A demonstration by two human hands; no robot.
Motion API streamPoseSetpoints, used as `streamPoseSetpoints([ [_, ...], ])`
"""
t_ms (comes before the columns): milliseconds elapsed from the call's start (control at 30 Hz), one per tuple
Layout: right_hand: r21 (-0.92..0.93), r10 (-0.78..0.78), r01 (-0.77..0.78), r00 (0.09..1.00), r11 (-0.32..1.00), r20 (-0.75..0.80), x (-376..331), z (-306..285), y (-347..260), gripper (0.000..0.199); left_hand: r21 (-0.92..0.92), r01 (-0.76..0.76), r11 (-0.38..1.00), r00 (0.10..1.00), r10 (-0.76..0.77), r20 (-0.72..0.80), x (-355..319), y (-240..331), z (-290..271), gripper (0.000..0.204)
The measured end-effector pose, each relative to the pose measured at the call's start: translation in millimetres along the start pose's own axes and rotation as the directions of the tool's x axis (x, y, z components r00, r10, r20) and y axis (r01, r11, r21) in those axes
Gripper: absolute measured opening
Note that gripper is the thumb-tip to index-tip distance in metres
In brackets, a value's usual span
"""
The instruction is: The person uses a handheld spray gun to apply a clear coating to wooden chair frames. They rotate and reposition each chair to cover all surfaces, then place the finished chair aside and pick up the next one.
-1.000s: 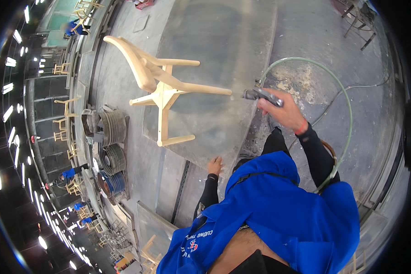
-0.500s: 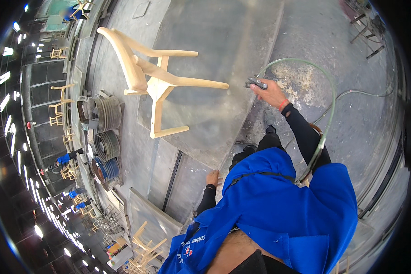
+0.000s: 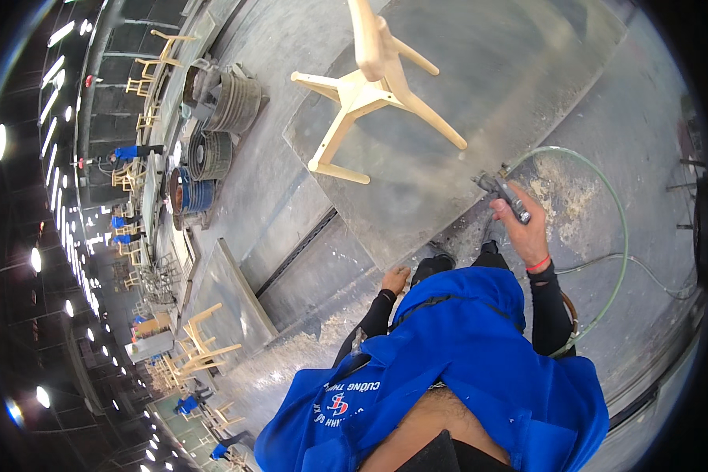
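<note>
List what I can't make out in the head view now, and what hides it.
All in the head view:
- Wooden chair: top end, cut off by the upper edge.
- Spray gun: grip, covered by the right hand.
- Left hand: palm, hidden by its own back.
- Green hose: lower end, lost behind the black right sleeve.
- Distant co-worker: hands, too small.

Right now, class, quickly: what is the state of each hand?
Left hand: nothing visible in it; open or closed cannot be told.
Right hand: closed, holding the spray gun.
</note>
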State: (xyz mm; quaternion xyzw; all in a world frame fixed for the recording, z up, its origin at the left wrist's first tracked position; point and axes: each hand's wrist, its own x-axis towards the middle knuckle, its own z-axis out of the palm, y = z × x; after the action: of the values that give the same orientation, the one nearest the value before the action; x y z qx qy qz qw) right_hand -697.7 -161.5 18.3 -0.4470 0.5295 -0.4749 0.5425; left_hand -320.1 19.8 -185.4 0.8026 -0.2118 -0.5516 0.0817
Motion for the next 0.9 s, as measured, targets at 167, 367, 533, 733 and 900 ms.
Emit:
streamPoseSetpoints([
  [167,-0.072,-0.165,0.18,0.97,0.981,0.177,-1,35,-35,0.045,-0.024,-0.013,1.0,1.0,0.013,-0.01,14,15,3,0.044],
  [367,-0.011,-0.176,0.196,0.903,0.981,0.393,-10,37,-44,0.045,-0.032,-0.031,0.999,0.998,0.03,-0.047,12,13,-11,0.044],
  [533,-0.04,-0.141,0.158,0.951,0.987,0.274,-10,32,-43,0.045,-0.043,0.046,0.998,0.996,-0.049,-0.073,3,-8,-8,0.044],
  [733,-0.114,-0.183,0.215,0.954,0.97,0.239,-12,23,-47,0.045,0.067,-0.004,0.998,0.999,0.007,-0.037,-3,-34,0,0.04],
  [900,-0.036,-0.17,0.194,0.923,0.98,0.344,-27,22,-62,0.046,-0.031,0.024,0.999,0.999,-0.025,-0.035,8,-42,1,0.043],
])
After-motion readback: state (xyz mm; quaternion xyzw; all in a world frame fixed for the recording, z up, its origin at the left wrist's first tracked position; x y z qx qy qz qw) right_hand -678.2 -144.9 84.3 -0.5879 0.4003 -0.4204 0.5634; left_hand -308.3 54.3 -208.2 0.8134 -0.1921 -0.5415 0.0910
